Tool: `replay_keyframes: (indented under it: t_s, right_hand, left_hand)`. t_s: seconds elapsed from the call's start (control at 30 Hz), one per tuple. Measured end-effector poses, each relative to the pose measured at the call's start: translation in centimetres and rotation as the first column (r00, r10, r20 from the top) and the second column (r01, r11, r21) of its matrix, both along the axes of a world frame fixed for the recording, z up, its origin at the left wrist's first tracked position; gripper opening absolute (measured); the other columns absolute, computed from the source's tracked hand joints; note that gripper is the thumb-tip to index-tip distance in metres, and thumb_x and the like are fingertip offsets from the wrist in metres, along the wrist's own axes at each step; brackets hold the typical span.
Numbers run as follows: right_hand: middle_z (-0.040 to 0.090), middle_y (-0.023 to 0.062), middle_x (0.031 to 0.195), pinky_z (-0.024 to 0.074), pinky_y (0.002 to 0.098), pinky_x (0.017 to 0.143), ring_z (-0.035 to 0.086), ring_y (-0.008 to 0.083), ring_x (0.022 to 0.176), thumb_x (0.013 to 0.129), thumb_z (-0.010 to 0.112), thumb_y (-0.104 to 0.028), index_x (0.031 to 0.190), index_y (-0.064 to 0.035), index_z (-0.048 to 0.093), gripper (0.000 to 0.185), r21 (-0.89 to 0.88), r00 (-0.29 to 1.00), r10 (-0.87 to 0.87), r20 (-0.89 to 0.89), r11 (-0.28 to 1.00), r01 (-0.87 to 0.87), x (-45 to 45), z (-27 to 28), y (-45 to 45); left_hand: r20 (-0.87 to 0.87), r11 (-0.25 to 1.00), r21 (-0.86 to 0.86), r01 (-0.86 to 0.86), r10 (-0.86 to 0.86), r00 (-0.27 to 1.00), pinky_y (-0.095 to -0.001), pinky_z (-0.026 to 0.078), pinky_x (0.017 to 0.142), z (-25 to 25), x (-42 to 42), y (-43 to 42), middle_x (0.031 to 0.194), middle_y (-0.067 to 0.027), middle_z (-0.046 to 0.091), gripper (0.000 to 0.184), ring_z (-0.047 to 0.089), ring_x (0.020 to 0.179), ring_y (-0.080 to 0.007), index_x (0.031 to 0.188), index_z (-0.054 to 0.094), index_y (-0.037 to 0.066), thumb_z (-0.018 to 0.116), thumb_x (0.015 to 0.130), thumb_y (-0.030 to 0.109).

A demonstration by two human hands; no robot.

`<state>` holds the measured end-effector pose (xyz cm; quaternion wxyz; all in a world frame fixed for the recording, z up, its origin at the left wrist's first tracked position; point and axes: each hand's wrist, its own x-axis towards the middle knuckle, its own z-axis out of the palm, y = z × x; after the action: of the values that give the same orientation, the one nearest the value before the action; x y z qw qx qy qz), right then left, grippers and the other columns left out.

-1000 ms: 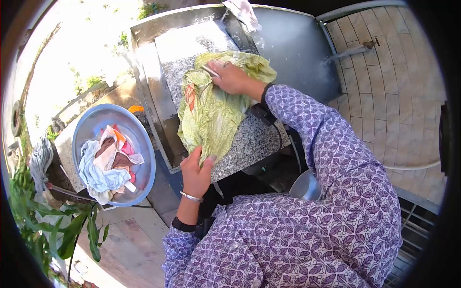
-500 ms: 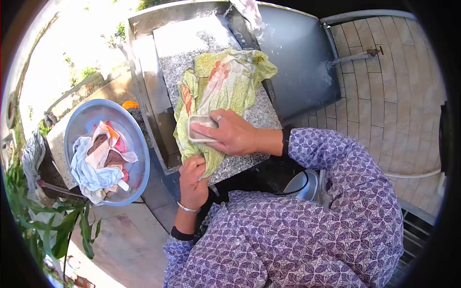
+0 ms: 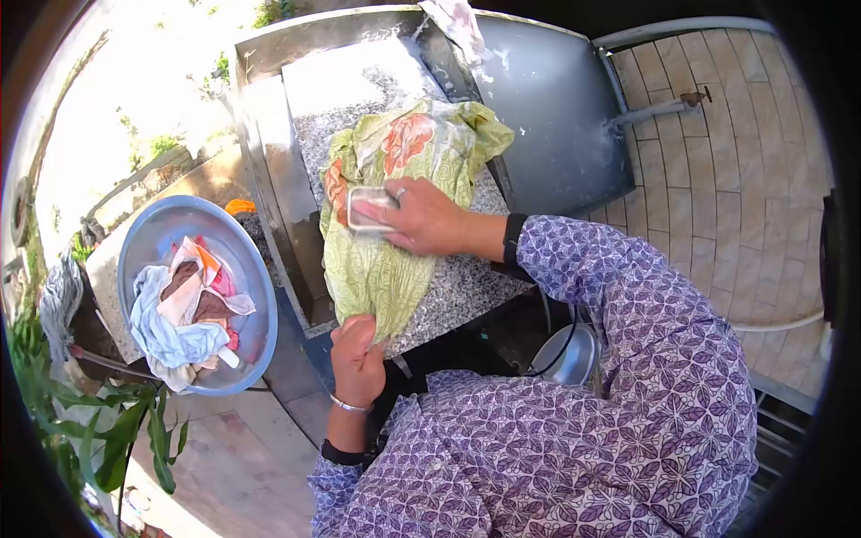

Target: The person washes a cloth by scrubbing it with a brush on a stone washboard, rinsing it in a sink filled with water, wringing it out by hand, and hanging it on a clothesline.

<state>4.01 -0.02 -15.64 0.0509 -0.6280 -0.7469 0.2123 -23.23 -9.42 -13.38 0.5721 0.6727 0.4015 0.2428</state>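
Observation:
A wet green patterned cloth [image 3: 386, 278] with orange flower patches lies over a speckled stone slab [image 3: 457, 291]. My right hand [image 3: 421, 217] is closed on a pale rectangular brush [image 3: 368, 210], pressed against the left middle of the cloth; its underside is hidden. At the slab's near edge, my left hand [image 3: 358, 354] is closed round the cloth's lower end.
At left, a blue-grey basin [image 3: 265, 314] holds several wet clothes [image 3: 184, 327]. Behind the slab is a metal basin [image 3: 556, 108] with a cloth [image 3: 457, 27] over its edge. Water runs from a tap [image 3: 692, 99]. A metal bowl [image 3: 569, 354] stands below.
My right hand swept down the cloth with the brush, then moved a little back up. The cloth has been spread, showing more of its orange flowers. My left hand keeps hold of its lower end.

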Motion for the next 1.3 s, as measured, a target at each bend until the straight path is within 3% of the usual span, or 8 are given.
replay_keyframes:
  t_s: [0.23, 0.43, 0.5, 0.63, 0.77, 1.03, 1.1, 1.3]
  right_hand:
    - [0.058, 0.0292, 0.102, 0.048, 0.0493, 0.079, 0.058, 0.0417, 0.097, 0.087, 0.051, -0.038, 0.14, -0.0149, 0.042, 0.059, -0.095, 0.916, -0.357, 0.185, 0.921, 0.378, 6.3, -4.1, 6.8]
    - [0.052, 0.0271, 0.104, 0.0469, 0.0443, 0.078, 0.056, 0.0409, 0.087, 0.085, 0.063, -0.03, 0.142, -0.0251, 0.041, 0.061, 0.078, 0.983, 0.182, 0.017, 0.98, -0.183, 1.5, 0.9, -4.0]
    - [0.055, 0.0322, 0.107, 0.0478, 0.0476, 0.075, 0.058, 0.042, 0.087, 0.086, 0.06, -0.031, 0.14, -0.0228, 0.043, 0.058, 0.067, 0.936, -0.301, 0.183, 0.953, 0.294, 6.2, -3.6, 2.6]
    - [0.058, 0.0303, 0.103, 0.0487, 0.0478, 0.077, 0.059, 0.0429, 0.091, 0.087, 0.056, -0.038, 0.14, -0.0214, 0.043, 0.057, 0.091, 0.855, -0.39, 0.343, 0.919, 0.383, 8.8, -5.7, 7.2]
    - [0.056, 0.0287, 0.104, 0.0484, 0.044, 0.08, 0.058, 0.0411, 0.095, 0.085, 0.063, -0.033, 0.14, -0.0246, 0.044, 0.059, -0.09, 0.972, 0.217, -0.085, 0.97, -0.224, -1.8, 4.5, -2.8]
    - [0.058, 0.0251, 0.098, 0.0477, 0.0472, 0.076, 0.059, 0.039, 0.089, 0.088, 0.052, -0.039, 0.137, -0.0239, 0.047, 0.052, 0.098, 0.893, -0.299, 0.338, 0.954, 0.282, 6.9, -5.0, 10.2]
    - [0.058, 0.0243, 0.098, 0.0473, 0.0483, 0.076, 0.059, 0.038, 0.091, 0.087, 0.056, -0.037, 0.138, -0.0248, 0.046, 0.054, -0.231, 0.967, -0.231, 0.106, 0.94, 0.25, 3.6, -2.6, 8.0]
    - [0.056, 0.0246, 0.099, 0.0472, 0.0461, 0.072, 0.057, 0.0371, 0.083, 0.082, 0.066, -0.026, 0.137, -0.0241, 0.049, 0.057, 0.149, 0.986, 0.167, -0.012, 0.975, -0.163, 0.7, -1.2, 1.2]
  left_hand:
    - [-0.05, 0.99, -0.098, -0.105, 0.1, 0.994, -0.0347, 0.038, 0.076, 1.2, 0.7, -0.1, 0.081, -0.0135, 0.059, 0.029, 0.057, 0.083, -0.0313, 0.1, 0.062, 0.001, 0.064, 0.072, 0.007]
    - [-0.124, 0.997, -0.007, -0.072, 0.071, 0.99, -0.0389, 0.038, 0.069, 0.5, 2.1, 0.5, 0.073, -0.0113, 0.057, 0.031, 0.054, 0.073, -0.0285, 0.105, 0.066, 0.004, 0.064, 0.074, 0.008]
    - [-0.159, 0.999, 0.024, -0.03, 0.034, 0.987, -0.0393, 0.037, 0.068, 0.4, 1.9, 0.7, 0.073, -0.0102, 0.057, 0.03, 0.054, 0.072, -0.0278, 0.104, 0.067, 0.006, 0.063, 0.074, 0.007]
    - [-0.064, 0.998, 0.06, -0.019, 0.023, 0.998, -0.0376, 0.036, 0.068, 1.8, 1.6, 0.6, 0.07, -0.0078, 0.053, 0.026, 0.052, 0.072, -0.027, 0.099, 0.068, 0.007, 0.061, 0.074, 0.004]
    - [-0.054, 0.995, 0.089, 0.046, -0.041, 0.998, -0.0376, 0.034, 0.069, 1.3, 1.1, 0.1, 0.07, -0.0075, 0.05, 0.02, 0.051, 0.076, -0.0262, 0.09, 0.066, 0.007, 0.06, 0.071, 0.002]
    - [-0.109, 0.992, 0.099, 0.082, -0.071, 0.992, -0.0377, 0.034, 0.071, 1.4, 1.4, 0.1, 0.071, -0.0067, 0.049, 0.019, 0.051, 0.077, -0.0262, 0.086, 0.064, 0.006, 0.06, 0.068, 0.002]
    - [-0.116, 0.99, 0.112, 0.086, -0.073, 0.991, -0.0378, 0.034, 0.071, 1.3, 1.1, 0.3, 0.071, -0.0067, 0.048, 0.021, 0.051, 0.077, -0.0258, 0.088, 0.065, 0.007, 0.06, 0.068, 0.002]
    - [-0.144, 0.994, 0.077, 0.08, -0.069, 0.987, -0.0374, 0.033, 0.072, 0.6, 1.7, -0.2, 0.07, -0.005, 0.049, 0.033, 0.05, 0.076, -0.0245, 0.101, 0.068, 0.009, 0.061, 0.07, 0.001]
